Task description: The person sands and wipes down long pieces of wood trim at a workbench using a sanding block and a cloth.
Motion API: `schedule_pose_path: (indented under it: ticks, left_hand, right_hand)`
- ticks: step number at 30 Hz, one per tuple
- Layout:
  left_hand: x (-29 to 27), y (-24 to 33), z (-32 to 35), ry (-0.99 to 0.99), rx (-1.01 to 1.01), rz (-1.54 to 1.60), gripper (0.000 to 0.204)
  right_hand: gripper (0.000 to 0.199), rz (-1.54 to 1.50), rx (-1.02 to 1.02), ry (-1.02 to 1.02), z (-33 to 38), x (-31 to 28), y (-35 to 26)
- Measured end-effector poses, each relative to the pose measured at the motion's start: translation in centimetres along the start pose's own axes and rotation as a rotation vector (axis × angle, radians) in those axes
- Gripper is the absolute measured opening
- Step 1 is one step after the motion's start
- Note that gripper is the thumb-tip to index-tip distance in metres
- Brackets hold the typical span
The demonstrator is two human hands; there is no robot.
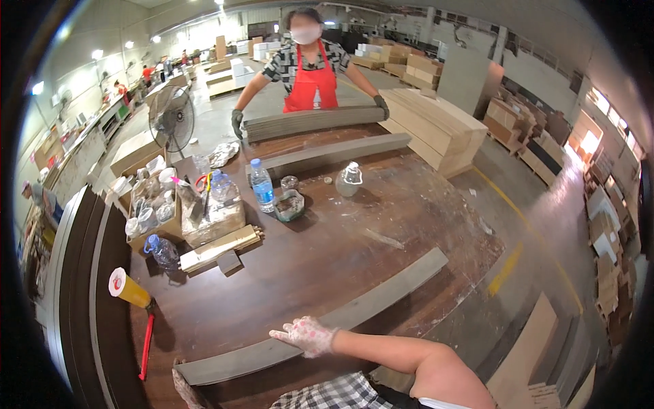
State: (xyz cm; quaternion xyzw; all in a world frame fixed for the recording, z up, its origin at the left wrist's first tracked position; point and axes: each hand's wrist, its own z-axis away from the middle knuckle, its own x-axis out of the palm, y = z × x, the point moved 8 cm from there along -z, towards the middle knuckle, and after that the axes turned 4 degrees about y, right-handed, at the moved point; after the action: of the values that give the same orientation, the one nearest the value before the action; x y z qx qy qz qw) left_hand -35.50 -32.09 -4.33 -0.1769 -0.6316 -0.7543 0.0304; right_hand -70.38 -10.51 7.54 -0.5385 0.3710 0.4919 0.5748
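Note:
A long grey strip (381,298) lies slantwise across the near part of the brown table, from lower left to right. My right hand (308,337), in a white glove with pink spots, rests over the strip's middle with its fingers stretched out to the left. At the strip's near left end my left hand (185,391), gloved too, is closed round the tip; the frame's dark rim hides part of it. Across the table a person in a red apron (315,85), wearing dark gloves, has both hands at the ends of a stack of grey strips (313,124).
Another grey strip (334,153) lies before that stack. Bottles, including a blue-labelled water bottle (261,185), stand mid-table beside a crowded cardboard box (160,235). A yellow-and-white cylinder (129,289) with a red handle (146,347) lies at left. Boards (436,126) are piled beyond the right edge.

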Motion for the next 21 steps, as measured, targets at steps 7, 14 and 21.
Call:
schedule_pose_path:
  ticks: [7, 14, 21]
  left_hand:
    - [-1.0, 5.5, 1.1, 0.046, 0.005, -0.319, 0.061]
    - [17.6, 14.6, 6.6, -0.623, 0.792, -1.429, 0.1]
    - [22.6, 8.6, 8.0, -0.987, 0.529, -1.502, 0.105]
  right_hand:
    - [0.107, 0.013, -0.032, 0.041, -0.4, -0.4, -1.5]
    - [0.09, 0.015, 0.274, 0.803, 13.3, -7.5, 7.7]
    - [0.087, -0.813, 1.15, 1.51, 40.8, 6.0, 27.3]
